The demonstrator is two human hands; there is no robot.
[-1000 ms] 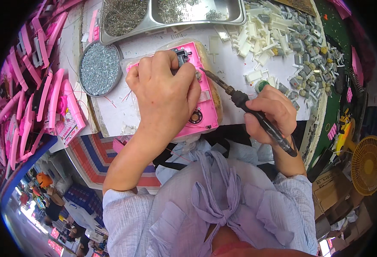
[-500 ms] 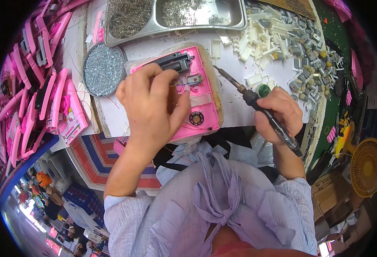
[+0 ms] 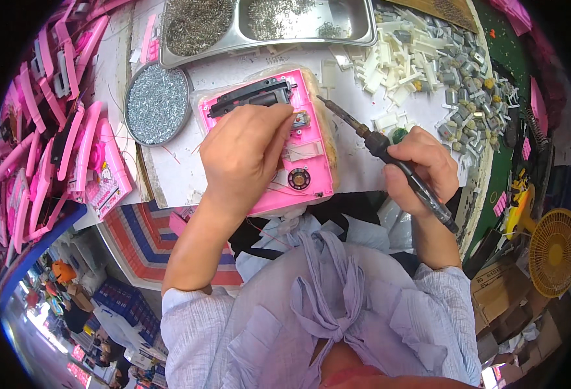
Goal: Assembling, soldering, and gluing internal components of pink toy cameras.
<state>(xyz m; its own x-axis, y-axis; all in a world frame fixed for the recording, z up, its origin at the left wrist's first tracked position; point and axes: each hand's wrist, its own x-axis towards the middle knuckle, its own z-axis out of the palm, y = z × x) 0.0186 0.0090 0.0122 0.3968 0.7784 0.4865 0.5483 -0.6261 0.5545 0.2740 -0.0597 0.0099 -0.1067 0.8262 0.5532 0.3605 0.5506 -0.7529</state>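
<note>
A pink plastic housing [image 3: 321,155] lies on a padded, plastic-wrapped block on the table. Fitted in it are a long black part [image 3: 250,91], a small metal motor [image 3: 302,120] and a round black speaker [image 3: 298,179]. My left hand [image 3: 243,146] is over the middle of the housing, thumb and fingers pinched together right beside the motor; whatever they grip is hidden. A soldering iron [image 3: 405,170] with a black handle is held in my right hand [image 3: 428,170]. Its tip points up and left, just off the right edge of the padded block.
A round tray of small screws [image 3: 158,104] stands left of the housing. Behind is a metal tray [image 3: 305,44] with small metal parts. White plastic pieces [image 3: 389,61] and grey motors [image 3: 461,97] are heaped at right. Pink housings [image 3: 32,142] pile up at far left.
My left hand has moved a little right, and its fingers have closed from a looser spread into a pinch beside the motor. The soldering iron has shifted very slightly left.
</note>
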